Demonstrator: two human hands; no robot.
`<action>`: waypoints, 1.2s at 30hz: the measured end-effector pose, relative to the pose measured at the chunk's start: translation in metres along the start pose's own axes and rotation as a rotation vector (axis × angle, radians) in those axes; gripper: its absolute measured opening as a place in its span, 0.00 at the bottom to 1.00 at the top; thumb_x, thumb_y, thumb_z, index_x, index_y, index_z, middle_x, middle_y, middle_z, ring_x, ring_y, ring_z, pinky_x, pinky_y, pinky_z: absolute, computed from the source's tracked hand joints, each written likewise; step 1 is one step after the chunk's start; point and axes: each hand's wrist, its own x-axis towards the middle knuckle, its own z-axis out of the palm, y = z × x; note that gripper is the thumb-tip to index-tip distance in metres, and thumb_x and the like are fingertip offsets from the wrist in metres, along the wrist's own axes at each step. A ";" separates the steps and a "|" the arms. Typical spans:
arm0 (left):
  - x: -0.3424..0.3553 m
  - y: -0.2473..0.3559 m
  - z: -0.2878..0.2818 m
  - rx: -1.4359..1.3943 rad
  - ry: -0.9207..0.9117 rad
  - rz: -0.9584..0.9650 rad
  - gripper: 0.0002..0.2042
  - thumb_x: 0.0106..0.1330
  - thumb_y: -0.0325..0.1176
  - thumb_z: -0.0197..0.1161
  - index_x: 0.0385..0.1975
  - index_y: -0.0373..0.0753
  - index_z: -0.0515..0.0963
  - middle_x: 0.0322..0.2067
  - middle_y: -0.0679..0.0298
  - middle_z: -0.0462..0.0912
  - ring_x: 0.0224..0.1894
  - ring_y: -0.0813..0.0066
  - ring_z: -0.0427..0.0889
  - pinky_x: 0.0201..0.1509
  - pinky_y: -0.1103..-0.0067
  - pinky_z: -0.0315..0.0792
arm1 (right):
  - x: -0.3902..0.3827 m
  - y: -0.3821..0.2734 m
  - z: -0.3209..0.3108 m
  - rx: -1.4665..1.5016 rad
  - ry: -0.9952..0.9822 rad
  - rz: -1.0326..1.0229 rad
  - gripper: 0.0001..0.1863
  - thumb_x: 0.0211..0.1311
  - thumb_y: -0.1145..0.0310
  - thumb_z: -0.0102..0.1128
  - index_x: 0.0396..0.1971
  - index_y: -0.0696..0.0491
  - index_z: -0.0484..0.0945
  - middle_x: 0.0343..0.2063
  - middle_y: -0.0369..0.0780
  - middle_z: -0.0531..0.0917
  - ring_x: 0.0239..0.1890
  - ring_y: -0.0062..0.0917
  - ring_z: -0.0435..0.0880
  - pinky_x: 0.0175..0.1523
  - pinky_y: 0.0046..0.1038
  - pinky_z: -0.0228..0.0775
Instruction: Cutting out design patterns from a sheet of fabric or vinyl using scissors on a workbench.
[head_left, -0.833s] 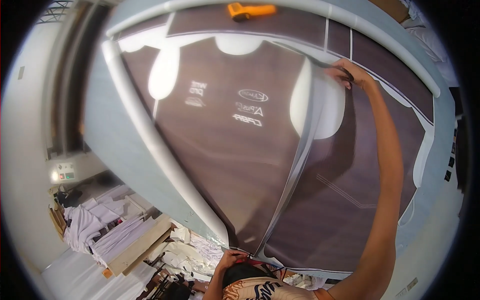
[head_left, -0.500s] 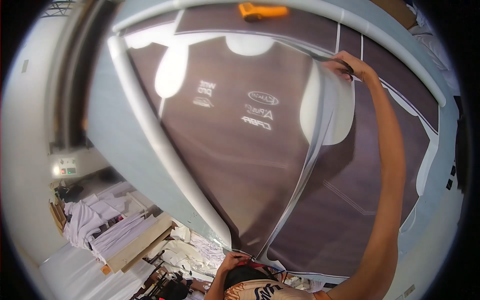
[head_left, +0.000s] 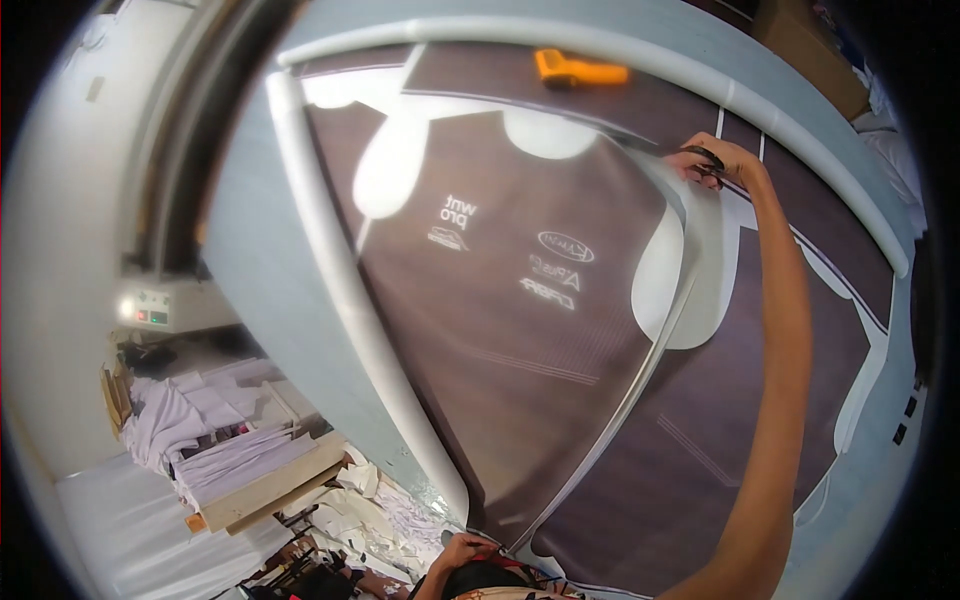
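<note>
Here the brown printed sheet (head_left: 500, 300) lies flat across the grey-blue table (head_left: 270, 300), its right edge curling up. The right hand (head_left: 715, 160) pinches the far corner of that sheet; the left hand (head_left: 468, 548) grips its near edge. An orange handheld tool (head_left: 578, 70) rests beyond, well apart.

This is a garment printing workshop. A broad pale grey-blue worktop (head_left: 270, 300) with a rounded white tubular rail (head_left: 350, 310) carries large dark brown printed sheets (head_left: 500, 330) bearing sleeveless shirt outlines and white logos. An orange handheld tool (head_left: 580, 70) lies at the far end. Below the worktop, stacks of folded white fabric (head_left: 215, 450) rest on a wooden board, beside a machine panel with lit indicator lights (head_left: 145, 312).
</note>
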 end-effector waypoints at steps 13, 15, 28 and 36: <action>0.018 -0.002 0.011 0.040 0.064 0.004 0.09 0.65 0.25 0.67 0.43 0.40 0.88 0.38 0.66 0.90 0.40 0.81 0.85 0.49 0.84 0.77 | 0.042 -0.043 0.007 -0.072 -0.053 -0.098 0.29 0.55 0.37 0.69 0.17 0.50 0.76 0.11 0.28 0.67 0.11 0.14 0.64 0.17 0.23 0.54; 0.016 -0.012 0.011 0.009 0.093 0.007 0.09 0.65 0.25 0.68 0.43 0.40 0.88 0.38 0.65 0.90 0.41 0.81 0.85 0.49 0.84 0.77 | 0.047 -0.060 0.012 -0.075 -0.018 -0.144 0.29 0.55 0.37 0.68 0.18 0.50 0.76 0.10 0.27 0.67 0.11 0.14 0.65 0.18 0.23 0.55; 0.014 -0.001 0.024 0.013 0.066 0.043 0.09 0.64 0.26 0.69 0.43 0.38 0.88 0.39 0.63 0.90 0.42 0.78 0.87 0.50 0.83 0.77 | 0.083 -0.096 0.017 -0.042 -0.121 -0.088 0.24 0.59 0.43 0.58 0.19 0.50 0.77 0.14 0.30 0.70 0.13 0.17 0.65 0.22 0.25 0.57; 0.024 -0.008 0.032 0.009 0.050 0.060 0.08 0.64 0.26 0.69 0.42 0.37 0.88 0.39 0.62 0.90 0.41 0.78 0.86 0.49 0.82 0.77 | 0.090 -0.122 0.004 -0.243 -0.149 -0.191 0.26 0.51 0.41 0.74 0.18 0.50 0.78 0.10 0.26 0.69 0.11 0.12 0.64 0.18 0.22 0.53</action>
